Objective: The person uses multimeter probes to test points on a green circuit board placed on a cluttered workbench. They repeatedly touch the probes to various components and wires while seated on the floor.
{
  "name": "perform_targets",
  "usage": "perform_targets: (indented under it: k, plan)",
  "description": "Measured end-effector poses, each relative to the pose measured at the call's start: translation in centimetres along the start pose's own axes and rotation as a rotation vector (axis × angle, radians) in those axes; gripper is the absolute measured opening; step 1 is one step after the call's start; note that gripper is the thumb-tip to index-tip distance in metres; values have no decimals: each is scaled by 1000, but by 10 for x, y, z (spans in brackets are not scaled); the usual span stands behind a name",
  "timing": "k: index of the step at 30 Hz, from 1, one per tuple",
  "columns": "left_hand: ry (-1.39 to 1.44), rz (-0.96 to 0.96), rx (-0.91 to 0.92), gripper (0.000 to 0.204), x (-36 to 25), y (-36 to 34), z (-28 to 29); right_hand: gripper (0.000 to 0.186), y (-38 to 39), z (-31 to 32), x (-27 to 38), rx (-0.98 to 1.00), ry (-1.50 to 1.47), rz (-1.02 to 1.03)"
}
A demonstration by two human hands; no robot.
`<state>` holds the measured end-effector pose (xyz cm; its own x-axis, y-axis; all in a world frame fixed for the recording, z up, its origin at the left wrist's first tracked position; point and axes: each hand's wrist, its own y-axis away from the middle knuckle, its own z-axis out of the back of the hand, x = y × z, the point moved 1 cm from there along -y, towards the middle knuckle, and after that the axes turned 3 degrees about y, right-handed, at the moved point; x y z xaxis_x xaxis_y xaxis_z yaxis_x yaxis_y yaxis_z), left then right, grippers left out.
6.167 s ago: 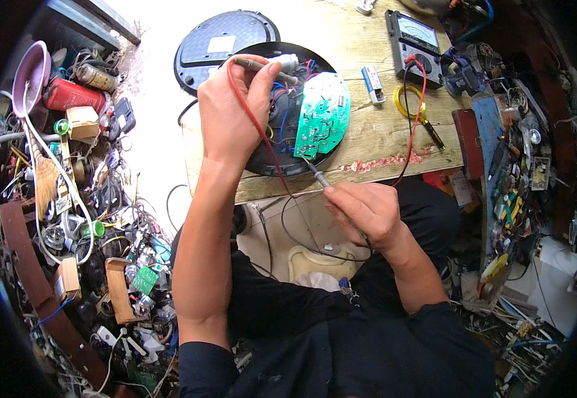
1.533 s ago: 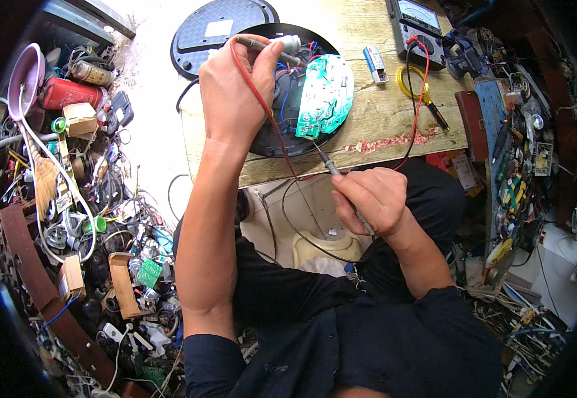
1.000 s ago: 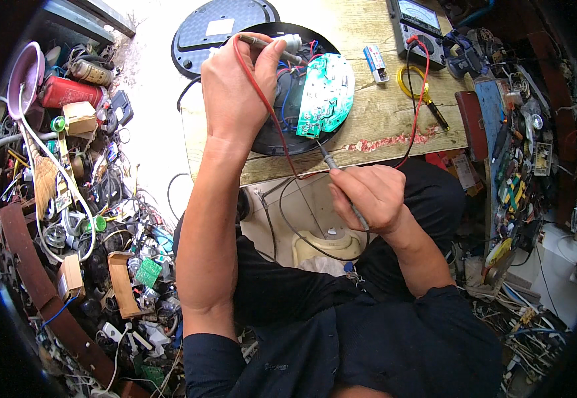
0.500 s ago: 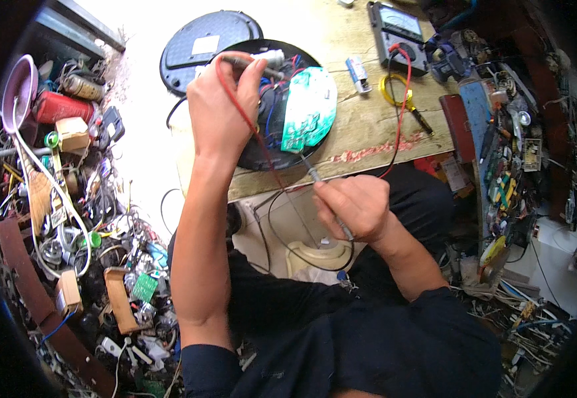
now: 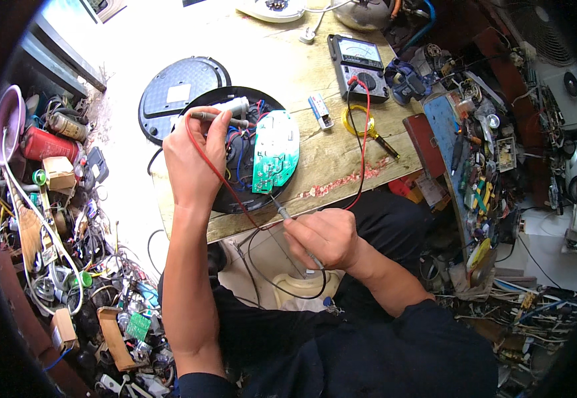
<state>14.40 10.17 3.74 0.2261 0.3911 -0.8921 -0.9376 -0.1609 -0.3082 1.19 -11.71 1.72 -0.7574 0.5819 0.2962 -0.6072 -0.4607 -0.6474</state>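
A green circuit board (image 5: 278, 149) rests in an open round black housing (image 5: 225, 202) with red and blue wires. My left hand (image 5: 199, 159) is closed around a grey test probe (image 5: 238, 123) with a red lead, its end among the wires beside the board's upper left. In my right hand (image 5: 325, 235) is a second grey probe (image 5: 282, 209) with a black lead. Its tip reaches the board's lower edge; whether it touches cannot be made out. Both leads run to an analog multimeter (image 5: 360, 66), whose needle position is too small to read.
A round black cover (image 5: 182, 86) lies behind the housing. Right of it on the wooden table (image 5: 301, 73) are a small white-and-blue box (image 5: 321, 111) and a yellow-rimmed magnifying glass (image 5: 371, 136). Heaped parts flank both sides; a plug (image 5: 308, 34) lies farther back.
The view has shifted, so the table and everything on it sit lower and further left, with more of the table's far end showing. Both hands keep their probes at nearly the same spots.
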Motion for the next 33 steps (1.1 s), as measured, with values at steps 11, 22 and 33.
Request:
perform_targets:
  k: [11,22,33]
  plan:
    - [-1,-17,-6,22,1,0,0,30,-4,3,2,5,5,-1]
    - [-21,-3,12,20,-4,0,1,31,0,4,2,15,-14,-5]
    - [6,20,4,21,-6,2,-1,33,0,8,1,-3,-28,0]
